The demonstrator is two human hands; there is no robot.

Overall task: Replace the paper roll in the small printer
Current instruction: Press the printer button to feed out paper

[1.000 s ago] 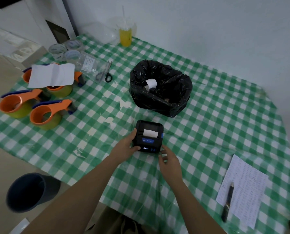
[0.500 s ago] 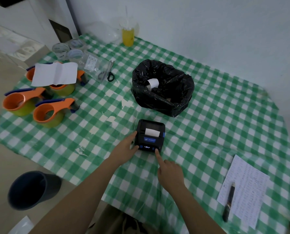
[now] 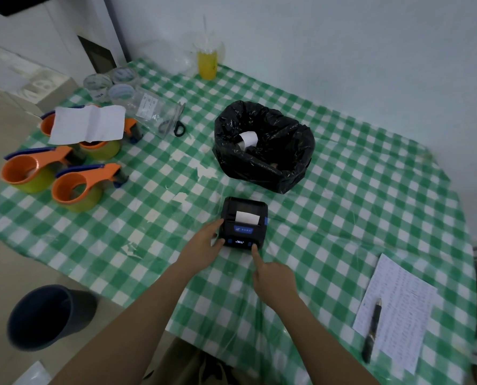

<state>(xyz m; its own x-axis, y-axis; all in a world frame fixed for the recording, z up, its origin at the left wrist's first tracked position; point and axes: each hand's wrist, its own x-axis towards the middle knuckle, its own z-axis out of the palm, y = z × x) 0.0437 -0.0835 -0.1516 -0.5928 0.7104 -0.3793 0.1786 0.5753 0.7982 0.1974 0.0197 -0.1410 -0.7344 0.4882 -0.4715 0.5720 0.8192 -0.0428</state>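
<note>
Writing on paper sheet (image 3: 395,309) illegibly small

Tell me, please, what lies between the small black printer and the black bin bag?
In the head view, only bare green checked tablecloth separates the small black printer and the black bin bag.

Open checked cloth (image 3: 343,218) right of printer (image 3: 244,222), black bag (image 3: 263,147) close behind it, tape dispensers (image 3: 76,187) well left

Printer (image 3: 244,223) matt black plastic; bin bag (image 3: 262,159) glossy crinkled plastic; tablecloth (image 3: 343,207) shiny.
</note>
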